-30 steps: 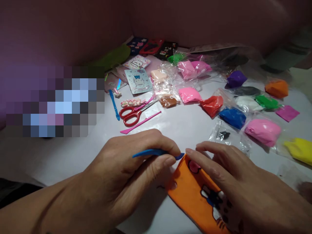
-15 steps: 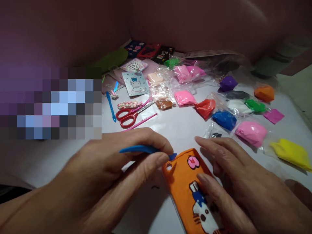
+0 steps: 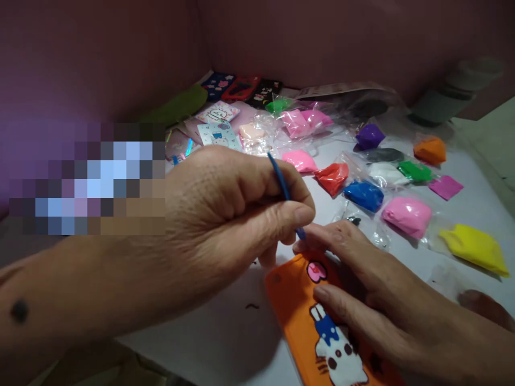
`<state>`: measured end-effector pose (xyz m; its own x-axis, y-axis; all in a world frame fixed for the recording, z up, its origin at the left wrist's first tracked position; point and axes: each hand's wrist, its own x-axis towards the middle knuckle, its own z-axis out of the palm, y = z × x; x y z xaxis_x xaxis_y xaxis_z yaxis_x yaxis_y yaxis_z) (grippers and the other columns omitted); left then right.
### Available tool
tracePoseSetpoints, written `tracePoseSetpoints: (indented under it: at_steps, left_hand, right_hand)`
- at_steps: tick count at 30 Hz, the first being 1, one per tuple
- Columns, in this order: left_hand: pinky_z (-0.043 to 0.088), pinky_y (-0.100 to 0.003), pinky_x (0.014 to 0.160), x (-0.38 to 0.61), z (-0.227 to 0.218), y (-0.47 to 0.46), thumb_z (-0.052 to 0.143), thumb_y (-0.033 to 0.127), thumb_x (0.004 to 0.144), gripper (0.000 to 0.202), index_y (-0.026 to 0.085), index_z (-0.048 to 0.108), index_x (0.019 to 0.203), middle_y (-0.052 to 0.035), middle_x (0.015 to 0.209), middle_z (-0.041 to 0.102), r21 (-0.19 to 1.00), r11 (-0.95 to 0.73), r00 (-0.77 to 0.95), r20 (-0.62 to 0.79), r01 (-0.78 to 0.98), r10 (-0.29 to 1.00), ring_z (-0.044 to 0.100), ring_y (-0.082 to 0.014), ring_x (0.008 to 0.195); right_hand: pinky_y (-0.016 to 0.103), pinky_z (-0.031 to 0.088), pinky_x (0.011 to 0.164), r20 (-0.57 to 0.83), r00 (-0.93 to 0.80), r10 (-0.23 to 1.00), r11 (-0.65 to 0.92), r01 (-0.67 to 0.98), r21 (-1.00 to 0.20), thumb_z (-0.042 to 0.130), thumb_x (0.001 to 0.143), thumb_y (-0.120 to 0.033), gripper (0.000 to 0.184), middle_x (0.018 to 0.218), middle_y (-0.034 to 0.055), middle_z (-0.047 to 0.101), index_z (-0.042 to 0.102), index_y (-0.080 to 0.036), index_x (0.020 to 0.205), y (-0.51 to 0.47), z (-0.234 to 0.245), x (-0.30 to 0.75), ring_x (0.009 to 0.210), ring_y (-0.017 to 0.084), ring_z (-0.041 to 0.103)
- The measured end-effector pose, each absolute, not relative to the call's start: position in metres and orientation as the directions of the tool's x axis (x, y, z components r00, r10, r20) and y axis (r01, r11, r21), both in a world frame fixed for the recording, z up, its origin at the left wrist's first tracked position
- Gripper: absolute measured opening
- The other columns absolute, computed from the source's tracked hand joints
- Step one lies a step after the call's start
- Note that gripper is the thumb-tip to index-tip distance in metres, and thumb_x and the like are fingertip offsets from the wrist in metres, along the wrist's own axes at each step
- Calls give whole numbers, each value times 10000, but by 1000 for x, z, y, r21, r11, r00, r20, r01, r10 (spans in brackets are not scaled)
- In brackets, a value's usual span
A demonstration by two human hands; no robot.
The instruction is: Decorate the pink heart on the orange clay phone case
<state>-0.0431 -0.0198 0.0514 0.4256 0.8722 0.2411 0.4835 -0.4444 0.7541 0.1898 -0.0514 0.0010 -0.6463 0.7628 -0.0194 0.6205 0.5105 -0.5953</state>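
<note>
Orange case (image 3: 295, 313), lower centre: probably light, soft clay skin, smudges easily; hold by the edges. Left hand (image 3: 225, 214) fingers pinch blue tool (image 3: 284, 185); right hand (image 3: 362, 289) fingers spread flat on the case.

Dim, purple-tinged, soft, pixelated left patch

You're at a home craft corner: a white table (image 3: 462, 214) against maroon walls, bagged modelling clay (image 3: 405, 215) spread toward two o'clock, decorated phone cases (image 3: 241, 86) at twelve.
</note>
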Motion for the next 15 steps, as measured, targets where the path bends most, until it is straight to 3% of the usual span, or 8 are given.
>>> tracePoseSetpoints:
  at_steps: [5,9,15]
  left_hand:
    - [463,-76,514,-38,44,-18,519,170,907,204,160,664,764,66,640,618,844,-395,565,138,363,814,577,-29,551]
    - [436,-85,481,-34,36,-14,529,145,871,148,133,657,797,55,581,579,915,-268,589,42,302,807,540,-39,531]
    - [413,-126,430,-34,32,-10,527,156,822,175,146,614,672,25,628,576,941,-193,555,6,278,832,504,-61,520]
  right_hand:
    - [389,468,962,-1,-612,791,452,584,-674,450,910,-200,537,1252,72,510,307,-258,1424,-47,-4,182,1129,192,496]
    - [366,478,902,48,-615,787,507,600,-620,447,907,-173,522,1149,59,545,307,-258,1402,-47,-8,179,1032,174,523]
    - [367,489,862,170,-465,869,479,699,-531,496,892,-224,530,1161,88,535,312,-215,1389,-54,-18,179,1042,200,528]
